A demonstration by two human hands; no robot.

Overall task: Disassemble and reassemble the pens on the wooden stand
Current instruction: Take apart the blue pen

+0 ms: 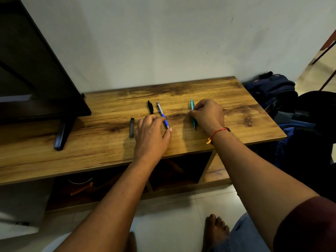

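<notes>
Several pens lie on the wooden stand (pixel 227 99). My left hand (pixel 151 137) rests on the stand with fingers curled over the blue and silver pen (pixel 162 114), thumb tip by its point. A black pen (pixel 150 107) lies just left of it, its lower end hidden under my fingers. A dark grey pen part (pixel 131 127) lies further left, apart from my hand. My right hand (pixel 209 115) pinches the teal pen (pixel 192 106), whose dark tip sticks out below the hand.
A black TV (pixel 32 70) stands at the left on a dark foot (pixel 62 135). Dark bags (pixel 272 90) lie on the floor right of the stand. Open shelves sit under the top. My bare foot (pixel 216 231) is on the tiled floor.
</notes>
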